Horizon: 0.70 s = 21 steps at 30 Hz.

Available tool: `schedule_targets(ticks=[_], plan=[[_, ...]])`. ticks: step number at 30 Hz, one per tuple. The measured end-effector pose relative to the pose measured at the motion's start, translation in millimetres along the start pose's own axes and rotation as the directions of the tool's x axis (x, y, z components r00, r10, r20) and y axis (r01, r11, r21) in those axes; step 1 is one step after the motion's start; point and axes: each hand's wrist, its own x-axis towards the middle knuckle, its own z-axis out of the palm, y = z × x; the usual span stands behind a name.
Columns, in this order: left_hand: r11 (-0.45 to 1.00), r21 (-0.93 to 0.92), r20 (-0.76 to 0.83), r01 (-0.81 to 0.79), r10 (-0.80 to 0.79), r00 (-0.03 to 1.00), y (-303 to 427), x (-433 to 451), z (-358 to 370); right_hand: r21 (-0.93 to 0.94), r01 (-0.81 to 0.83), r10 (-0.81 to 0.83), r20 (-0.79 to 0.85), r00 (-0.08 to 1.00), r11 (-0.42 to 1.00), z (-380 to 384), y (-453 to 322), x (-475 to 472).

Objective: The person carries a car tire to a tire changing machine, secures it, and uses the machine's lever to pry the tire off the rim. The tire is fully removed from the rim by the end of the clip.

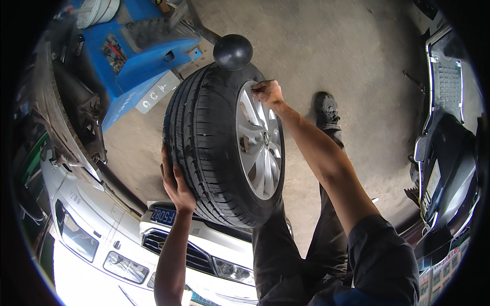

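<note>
A car wheel, with a black rubber tyre [203,153] on a silver alloy rim [257,132], fills the middle of the view just in front of my legs. Against the outer tread on its left side, my left hand [178,189] rests with the fingers spread. My right hand [269,93] is at the upper edge of the rim, its fingertips pinched on a small dark part that I cannot make out. Over the tyre's far end is a black ball [233,51] on a bent metal arm. Whether ball and tyre touch is unclear.
A blue tyre-service machine [143,67] with loose tools and a white bucket [98,13] stands at upper left. White vehicles [199,244] are parked at lower left. A motor scooter [448,153] stands at right. My shoe [326,109] is on the concrete floor [344,46].
</note>
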Motion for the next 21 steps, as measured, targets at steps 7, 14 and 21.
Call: schedule_targets(ticks=[7,14,21], plan=[[1.000,0.005,0.001,0.017,-0.017,1.000,-5,-3,-5,0.179,-0.389,0.392,0.018,0.920,0.904,15,-26,-9],[1.000,-0.013,0.017,0.008,-0.008,1.000,4,5,3,0.302,0.133,-0.094,-0.141,0.986,0.944,13,15,-9],[1.000,0.024,-0.015,-0.008,0.009,1.000,-1,1,-3,0.018,-0.304,0.303,0.035,0.952,0.952,11,-17,-10]])
